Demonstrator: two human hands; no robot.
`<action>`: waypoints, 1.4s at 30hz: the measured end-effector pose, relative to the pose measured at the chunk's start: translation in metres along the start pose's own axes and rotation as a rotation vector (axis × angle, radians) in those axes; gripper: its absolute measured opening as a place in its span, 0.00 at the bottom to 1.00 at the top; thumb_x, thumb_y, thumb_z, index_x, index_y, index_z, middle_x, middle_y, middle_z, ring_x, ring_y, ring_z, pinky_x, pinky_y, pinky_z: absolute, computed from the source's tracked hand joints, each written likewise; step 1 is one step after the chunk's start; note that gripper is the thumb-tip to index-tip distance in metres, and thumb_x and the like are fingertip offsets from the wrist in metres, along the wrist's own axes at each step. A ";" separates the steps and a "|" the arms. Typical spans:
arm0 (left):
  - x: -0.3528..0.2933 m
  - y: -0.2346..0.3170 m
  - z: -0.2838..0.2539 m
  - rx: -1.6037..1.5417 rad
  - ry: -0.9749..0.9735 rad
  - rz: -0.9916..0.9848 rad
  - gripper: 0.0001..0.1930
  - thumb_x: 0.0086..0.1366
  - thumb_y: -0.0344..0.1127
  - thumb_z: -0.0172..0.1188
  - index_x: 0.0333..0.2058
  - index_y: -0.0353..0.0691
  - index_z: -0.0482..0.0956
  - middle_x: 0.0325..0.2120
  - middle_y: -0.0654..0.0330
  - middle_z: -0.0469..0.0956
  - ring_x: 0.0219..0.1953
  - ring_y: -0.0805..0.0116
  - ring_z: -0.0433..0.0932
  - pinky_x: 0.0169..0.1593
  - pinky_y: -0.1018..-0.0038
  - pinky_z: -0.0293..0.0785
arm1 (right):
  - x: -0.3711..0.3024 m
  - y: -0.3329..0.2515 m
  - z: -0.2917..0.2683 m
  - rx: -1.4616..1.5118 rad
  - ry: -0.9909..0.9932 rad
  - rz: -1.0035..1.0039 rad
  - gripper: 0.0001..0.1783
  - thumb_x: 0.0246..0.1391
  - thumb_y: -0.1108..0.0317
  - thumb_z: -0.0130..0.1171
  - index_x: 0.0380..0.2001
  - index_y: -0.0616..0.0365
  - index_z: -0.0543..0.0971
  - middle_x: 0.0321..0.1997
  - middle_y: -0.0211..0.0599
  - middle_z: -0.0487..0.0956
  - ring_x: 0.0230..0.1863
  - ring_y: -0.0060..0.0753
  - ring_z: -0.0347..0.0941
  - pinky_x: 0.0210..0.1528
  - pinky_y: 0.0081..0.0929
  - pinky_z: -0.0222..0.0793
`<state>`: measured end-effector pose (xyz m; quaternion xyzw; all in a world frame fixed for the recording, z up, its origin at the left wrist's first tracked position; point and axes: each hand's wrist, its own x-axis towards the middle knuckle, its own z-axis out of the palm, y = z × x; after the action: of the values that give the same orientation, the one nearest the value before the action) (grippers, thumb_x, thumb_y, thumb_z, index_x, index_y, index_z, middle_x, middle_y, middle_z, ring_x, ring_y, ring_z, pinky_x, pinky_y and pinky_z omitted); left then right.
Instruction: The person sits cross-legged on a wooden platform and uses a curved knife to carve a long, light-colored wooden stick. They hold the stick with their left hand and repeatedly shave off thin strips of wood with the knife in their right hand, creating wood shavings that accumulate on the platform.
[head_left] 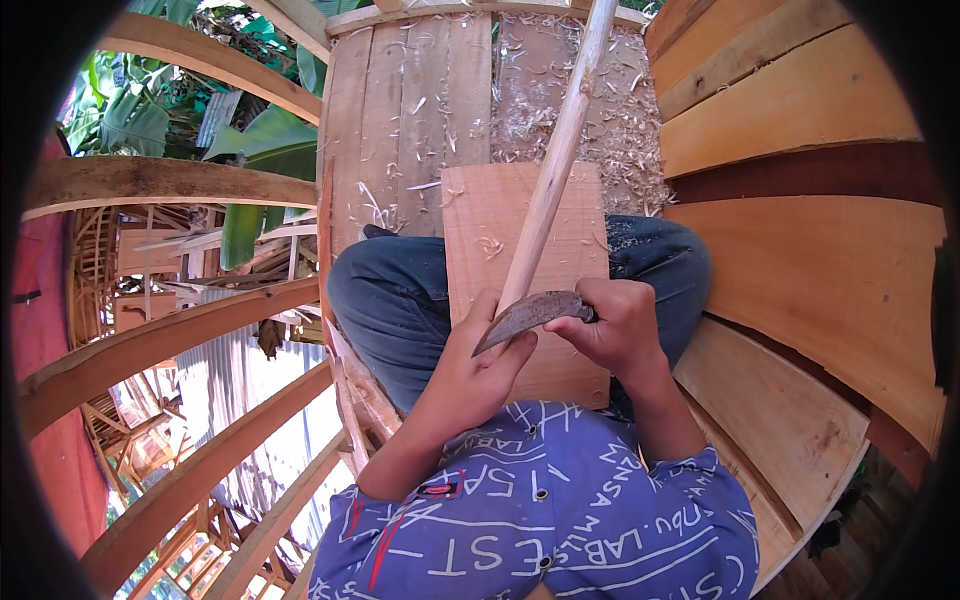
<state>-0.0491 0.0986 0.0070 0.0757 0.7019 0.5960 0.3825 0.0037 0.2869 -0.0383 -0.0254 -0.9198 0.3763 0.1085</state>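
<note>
My left hand (pixel 478 357) is closed round the near end of a long pale wooden pole (pixel 552 182), which slants away up and to the right. In my right hand (pixel 622 318) is the dark handle of a knife with a curved blade (pixel 530 318). The blade points left and lies across the pole's near end, its tip over my left hand; whether the edge touches the wood I cannot tell. A flat wooden board (pixel 475 215) rests across my lap beneath both hands, with a few curled shavings on it.
I sit cross-legged on a plank floor (pixel 420 110) strewn with wood shavings (pixel 630 130). Close on the right rises a wall of wide planks (pixel 800 250). Along the left run wooden rails (pixel 180 330) with gaps, and beyond them are banana leaves (pixel 265 145) and corrugated metal sheets (pixel 240 400).
</note>
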 end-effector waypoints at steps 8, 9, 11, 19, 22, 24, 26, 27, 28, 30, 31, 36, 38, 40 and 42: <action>-0.001 0.006 0.005 0.251 0.052 0.093 0.12 0.62 0.30 0.55 0.41 0.32 0.66 0.24 0.45 0.73 0.26 0.52 0.76 0.32 0.65 0.68 | 0.011 0.011 -0.008 -0.141 0.076 0.005 0.36 0.42 0.31 0.59 0.10 0.55 0.69 0.09 0.37 0.66 0.12 0.42 0.68 0.15 0.33 0.61; -0.002 0.006 0.006 0.250 0.035 0.075 0.12 0.62 0.30 0.55 0.42 0.32 0.66 0.24 0.44 0.73 0.26 0.50 0.75 0.32 0.65 0.68 | 0.012 0.011 -0.010 -0.149 0.081 0.012 0.36 0.42 0.31 0.59 0.11 0.55 0.69 0.09 0.37 0.66 0.12 0.42 0.68 0.16 0.33 0.61; -0.004 0.005 0.009 0.241 0.057 0.114 0.13 0.62 0.30 0.54 0.43 0.31 0.65 0.23 0.45 0.72 0.25 0.52 0.75 0.30 0.64 0.68 | 0.016 0.015 -0.013 -0.165 0.108 0.035 0.36 0.41 0.30 0.59 0.11 0.56 0.70 0.10 0.37 0.67 0.13 0.42 0.68 0.16 0.33 0.61; -0.011 0.006 0.010 0.226 -0.018 -0.071 0.11 0.62 0.30 0.55 0.40 0.33 0.67 0.24 0.58 0.69 0.27 0.71 0.69 0.33 0.73 0.65 | 0.028 0.024 -0.024 -0.200 0.153 0.076 0.35 0.44 0.32 0.59 0.13 0.58 0.73 0.11 0.40 0.68 0.15 0.45 0.69 0.18 0.34 0.62; -0.011 0.007 0.014 0.214 -0.082 -0.119 0.11 0.62 0.30 0.55 0.40 0.33 0.66 0.23 0.58 0.69 0.27 0.72 0.69 0.32 0.73 0.65 | 0.034 0.052 -0.027 -0.090 0.278 0.294 0.35 0.49 0.34 0.57 0.15 0.61 0.74 0.11 0.46 0.67 0.18 0.52 0.69 0.21 0.36 0.62; -0.018 0.008 0.016 0.179 -0.166 -0.183 0.11 0.63 0.31 0.55 0.40 0.33 0.66 0.23 0.59 0.69 0.26 0.72 0.69 0.32 0.73 0.65 | 0.046 0.073 -0.043 -0.090 0.358 0.383 0.36 0.55 0.37 0.53 0.16 0.65 0.71 0.11 0.47 0.63 0.16 0.44 0.65 0.22 0.36 0.58; -0.020 -0.005 0.015 0.155 -0.170 -0.118 0.12 0.63 0.32 0.56 0.41 0.33 0.66 0.23 0.57 0.69 0.26 0.71 0.70 0.31 0.72 0.65 | 0.047 0.074 -0.051 -0.003 0.405 0.372 0.36 0.57 0.38 0.50 0.15 0.64 0.67 0.11 0.41 0.59 0.16 0.33 0.59 0.21 0.33 0.54; -0.021 -0.010 0.015 0.138 -0.159 -0.084 0.13 0.63 0.33 0.56 0.41 0.33 0.66 0.23 0.57 0.70 0.25 0.70 0.70 0.31 0.72 0.65 | 0.046 0.074 -0.054 0.044 0.418 0.357 0.36 0.58 0.38 0.49 0.15 0.63 0.65 0.12 0.38 0.58 0.17 0.27 0.56 0.21 0.32 0.52; -0.020 -0.012 0.016 0.137 -0.157 -0.050 0.14 0.62 0.34 0.57 0.41 0.32 0.65 0.23 0.52 0.71 0.25 0.62 0.72 0.31 0.68 0.66 | 0.040 0.074 -0.052 0.111 0.366 0.355 0.36 0.59 0.39 0.48 0.15 0.62 0.63 0.13 0.34 0.56 0.19 0.23 0.53 0.21 0.30 0.49; -0.010 -0.010 0.012 0.158 -0.101 0.011 0.17 0.62 0.37 0.57 0.42 0.31 0.65 0.23 0.43 0.73 0.26 0.46 0.75 0.32 0.60 0.68 | 0.019 0.071 -0.036 0.174 0.245 0.311 0.35 0.60 0.39 0.47 0.15 0.60 0.60 0.14 0.26 0.54 0.20 0.19 0.50 0.21 0.29 0.44; -0.003 -0.014 0.010 0.145 -0.095 0.033 0.17 0.63 0.38 0.56 0.42 0.31 0.65 0.24 0.45 0.73 0.26 0.51 0.75 0.32 0.63 0.68 | 0.010 0.066 -0.023 0.152 0.202 0.270 0.36 0.59 0.37 0.47 0.15 0.61 0.61 0.13 0.28 0.55 0.20 0.19 0.52 0.20 0.28 0.47; 0.007 -0.013 0.005 0.088 -0.048 0.099 0.17 0.65 0.40 0.54 0.43 0.31 0.65 0.24 0.45 0.74 0.28 0.52 0.76 0.33 0.63 0.69 | -0.007 0.025 0.016 0.146 0.031 0.150 0.42 0.53 0.28 0.45 0.14 0.62 0.65 0.11 0.33 0.59 0.15 0.27 0.59 0.19 0.30 0.54; 0.002 -0.020 0.005 0.073 -0.054 0.152 0.17 0.65 0.40 0.53 0.42 0.31 0.64 0.23 0.44 0.74 0.28 0.50 0.76 0.33 0.62 0.68 | -0.001 0.025 0.014 0.062 0.044 0.100 0.43 0.50 0.25 0.45 0.14 0.61 0.65 0.11 0.34 0.60 0.14 0.32 0.59 0.18 0.32 0.54; -0.001 -0.018 0.003 0.066 -0.077 0.131 0.16 0.65 0.39 0.52 0.42 0.30 0.64 0.23 0.44 0.73 0.27 0.50 0.76 0.32 0.62 0.68 | 0.004 0.028 0.011 -0.011 0.073 0.062 0.44 0.48 0.23 0.44 0.14 0.61 0.65 0.10 0.35 0.60 0.13 0.36 0.60 0.18 0.33 0.54; -0.002 -0.014 0.002 0.066 -0.099 0.111 0.16 0.65 0.38 0.52 0.41 0.30 0.64 0.22 0.44 0.73 0.27 0.50 0.76 0.32 0.62 0.68 | 0.009 0.035 0.008 -0.067 0.112 0.025 0.45 0.45 0.21 0.44 0.14 0.60 0.65 0.10 0.36 0.60 0.13 0.38 0.60 0.18 0.34 0.53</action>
<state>-0.0415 0.0956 -0.0043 0.1566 0.6962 0.5883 0.3803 -0.0085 0.3080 -0.0666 -0.0614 -0.9240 0.3444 0.1541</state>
